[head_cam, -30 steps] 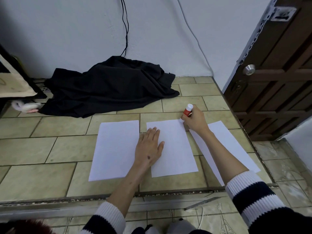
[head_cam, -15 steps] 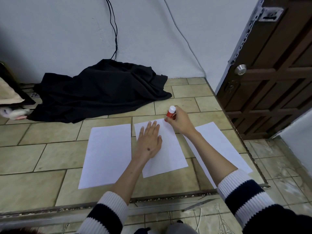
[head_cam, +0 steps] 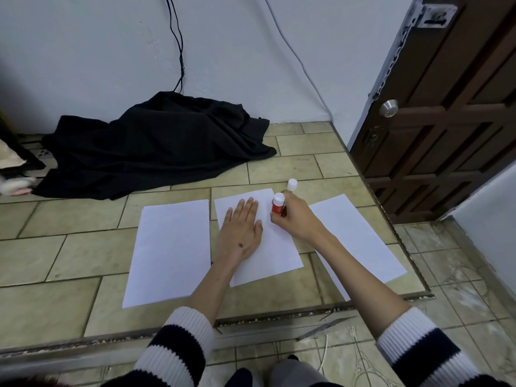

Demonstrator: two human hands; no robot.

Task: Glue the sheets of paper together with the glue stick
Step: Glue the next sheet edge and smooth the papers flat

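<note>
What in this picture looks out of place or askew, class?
The three sheets are not lined up: the middle sheet and the right sheet lie tilted, unlike the straighter left sheet. A white cap stands loose on the tiles beyond the glue stick. A black cloth lies crumpled by the wall.

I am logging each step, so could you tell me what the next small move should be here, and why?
Probably draw the glue stick along the middle sheet, toward the person. The right hand holds it upright near that sheet's far right corner, the left hand lies flat pinning the paper, and what looks like the white cap stands aside on the tiles.
</note>
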